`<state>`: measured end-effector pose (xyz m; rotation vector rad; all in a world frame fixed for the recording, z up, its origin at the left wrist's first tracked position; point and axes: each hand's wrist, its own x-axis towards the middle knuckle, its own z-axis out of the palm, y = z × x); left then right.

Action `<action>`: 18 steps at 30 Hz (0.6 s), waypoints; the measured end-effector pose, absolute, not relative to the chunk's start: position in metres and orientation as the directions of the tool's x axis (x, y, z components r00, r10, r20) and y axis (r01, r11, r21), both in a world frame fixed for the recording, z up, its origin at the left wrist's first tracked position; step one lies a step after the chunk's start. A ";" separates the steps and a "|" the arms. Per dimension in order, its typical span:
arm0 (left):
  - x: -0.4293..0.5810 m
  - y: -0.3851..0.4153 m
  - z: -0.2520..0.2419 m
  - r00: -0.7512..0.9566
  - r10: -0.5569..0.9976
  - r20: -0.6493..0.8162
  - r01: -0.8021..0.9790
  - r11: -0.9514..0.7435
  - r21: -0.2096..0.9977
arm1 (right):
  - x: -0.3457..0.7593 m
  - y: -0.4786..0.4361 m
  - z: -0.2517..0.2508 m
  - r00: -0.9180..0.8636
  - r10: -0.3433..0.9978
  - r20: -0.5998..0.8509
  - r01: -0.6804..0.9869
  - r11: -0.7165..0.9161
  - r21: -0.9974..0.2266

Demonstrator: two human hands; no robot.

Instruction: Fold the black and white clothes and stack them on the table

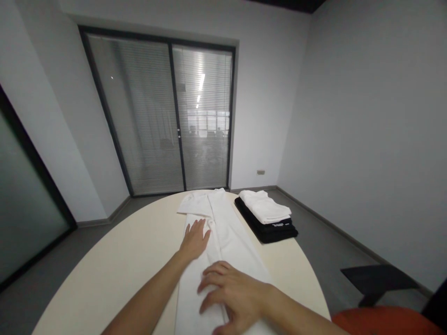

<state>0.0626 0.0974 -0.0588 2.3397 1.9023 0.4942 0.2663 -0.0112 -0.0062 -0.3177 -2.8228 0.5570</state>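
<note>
A white T-shirt (228, 228) lies lengthwise on the round table, partly folded over itself, with a sleeve spread at its far left end. My left hand (194, 239) rests flat on the cloth near the middle, fingers stretched toward the far end. Closer to me, my right hand (233, 295) is over the near part of the shirt, its fingers spread and bent. Nothing shows between those fingers; whether they press on the cloth cannot be made out. Both forearms cover some of the fabric.
To the right of the shirt is a stack of folded clothes: a white garment (267, 207) on top of black ones (275, 235). The pale round table (122, 260) has its edge curving on both sides. An orange-seated chair (380, 321) with a black armrest stands at the lower right.
</note>
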 end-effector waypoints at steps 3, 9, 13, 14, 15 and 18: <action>0.058 0.092 -0.055 0.186 0.972 0.144 0.948 -0.216 0.236 | 0.269 -0.018 -0.009 -0.966 0.207 0.158 0.141 0.926 -0.350; 0.053 0.063 -0.049 0.200 0.978 0.065 0.958 -0.209 0.197 | 0.261 -0.035 -0.030 -0.975 0.160 0.154 0.120 0.964 -0.236; 0.049 0.039 -0.045 0.191 0.980 0.057 0.965 -0.199 0.169 | 0.248 -0.030 -0.029 -0.985 0.053 0.166 0.003 0.958 -0.287; 0.049 0.035 -0.044 0.181 0.981 0.064 0.967 -0.190 0.170 | 0.245 -0.025 -0.023 -0.985 0.046 0.169 -0.011 0.946 -0.325; 0.048 0.032 -0.042 0.175 0.982 0.071 0.968 -0.185 0.172 | 0.241 -0.017 -0.015 -0.984 0.063 0.167 -0.002 0.932 -0.363; 0.047 0.030 -0.039 0.192 0.979 0.071 0.962 -0.202 0.186 | 0.226 0.016 0.012 -0.849 0.458 0.264 0.356 0.864 -0.356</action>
